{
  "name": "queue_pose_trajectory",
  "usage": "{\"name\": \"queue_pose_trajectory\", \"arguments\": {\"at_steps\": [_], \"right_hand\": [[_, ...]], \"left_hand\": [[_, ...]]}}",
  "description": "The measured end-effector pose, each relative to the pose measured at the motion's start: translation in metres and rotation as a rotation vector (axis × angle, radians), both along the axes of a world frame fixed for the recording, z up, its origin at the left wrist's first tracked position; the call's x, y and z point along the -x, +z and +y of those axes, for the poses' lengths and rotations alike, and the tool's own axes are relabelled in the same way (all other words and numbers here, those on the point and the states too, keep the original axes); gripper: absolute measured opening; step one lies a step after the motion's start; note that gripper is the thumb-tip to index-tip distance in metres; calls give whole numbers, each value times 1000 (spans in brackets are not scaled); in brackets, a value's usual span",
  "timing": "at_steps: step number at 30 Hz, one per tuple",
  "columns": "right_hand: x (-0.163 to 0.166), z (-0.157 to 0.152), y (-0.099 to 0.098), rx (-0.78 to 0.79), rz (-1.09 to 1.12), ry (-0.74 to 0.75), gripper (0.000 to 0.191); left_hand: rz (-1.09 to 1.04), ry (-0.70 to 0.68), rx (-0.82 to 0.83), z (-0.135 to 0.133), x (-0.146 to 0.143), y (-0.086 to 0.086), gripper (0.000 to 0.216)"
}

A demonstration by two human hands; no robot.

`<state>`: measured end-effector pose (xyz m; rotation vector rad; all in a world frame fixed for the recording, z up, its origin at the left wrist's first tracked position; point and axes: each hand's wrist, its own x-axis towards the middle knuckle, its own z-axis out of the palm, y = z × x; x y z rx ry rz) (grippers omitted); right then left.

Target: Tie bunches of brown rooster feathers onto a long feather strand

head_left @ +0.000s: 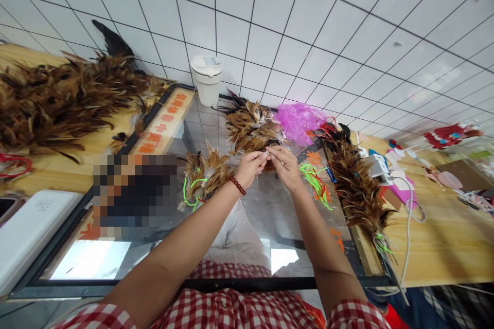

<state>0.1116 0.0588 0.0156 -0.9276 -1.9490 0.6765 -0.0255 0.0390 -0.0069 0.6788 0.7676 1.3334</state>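
Above the glass tabletop (239, 229), my left hand (251, 165) and my right hand (284, 165) meet fingertip to fingertip, both closed in a pinch. Whatever lies between the fingers is too small to make out. A dark red bead bracelet (236, 185) circles my left wrist. Just beyond the fingers lies a pile of brown feathers (249, 123). Left of my left hand sits a smaller feather bunch (210, 172) with bright green cord (189, 190) around it. Green and red cords (317, 185) lie to the right of my right hand.
A white lidded cup (207, 82) stands by the tiled wall (247, 15). Crumpled pink plastic (300, 121) lies behind my hands. Feather bundles (50, 97) cover the left table; another bundle (353, 180) lines the right edge, near a white power adapter (378, 167). A white box-shaped device (36, 231) sits front left.
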Motion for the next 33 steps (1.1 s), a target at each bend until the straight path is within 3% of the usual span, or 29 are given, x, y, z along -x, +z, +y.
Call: {"name": "queue_pose_trajectory", "arguments": {"at_steps": [5,19,24,30,33], "right_hand": [[-4,2,-1,-26,-22,97,32],[-12,5,0,-125,-197,139,39],[-10,4,4,-53,-88,119,36],[-2,4,5,47,89,18,17],[0,5,5,54,111,-5,20]], "left_hand": [[8,11,0,-1,0,1,38],[31,76,-1,1,0,0,39],[54,72,-3,0,0,1,39],[99,-3,-65,-3,-1,4,37],[134,-63,-86,-5,-1,5,36]]}}
